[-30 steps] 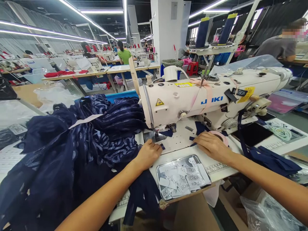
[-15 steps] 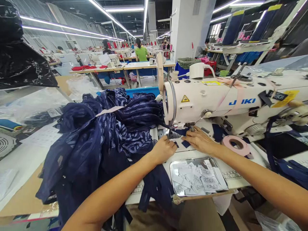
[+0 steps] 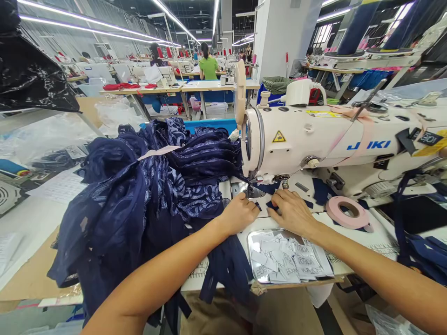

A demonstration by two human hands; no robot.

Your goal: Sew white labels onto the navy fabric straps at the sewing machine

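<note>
A white sewing machine (image 3: 300,137) stands before me, its presser foot (image 3: 250,190) over the metal needle plate. My left hand (image 3: 240,214) is curled at the plate's front edge, left of the needle area; whatever its fingers pinch is hidden. Just to the right, my right hand (image 3: 291,211) lies palm down on the machine bed, thumb apart from the fingers. Its fingertips touch a small navy fabric piece (image 3: 269,204), partly covered. Left of the needle is a large heap of navy lace garments (image 3: 195,156), bunched and draping over the table's front edge.
A metal tray (image 3: 250,251) of white printed labels (image 3: 279,260) sits at the front edge. Right of my hand lies a pink tape roll (image 3: 330,211). Navy strips (image 3: 428,251) lie far right. A black plastic bag (image 3: 35,70) hangs upper left. A person in green (image 3: 208,67) sits farther back.
The view has shifted slightly. My right hand has moved a little, its fingers now drawn together over the small navy piece. My left hand stays curled in nearly the same place.
</note>
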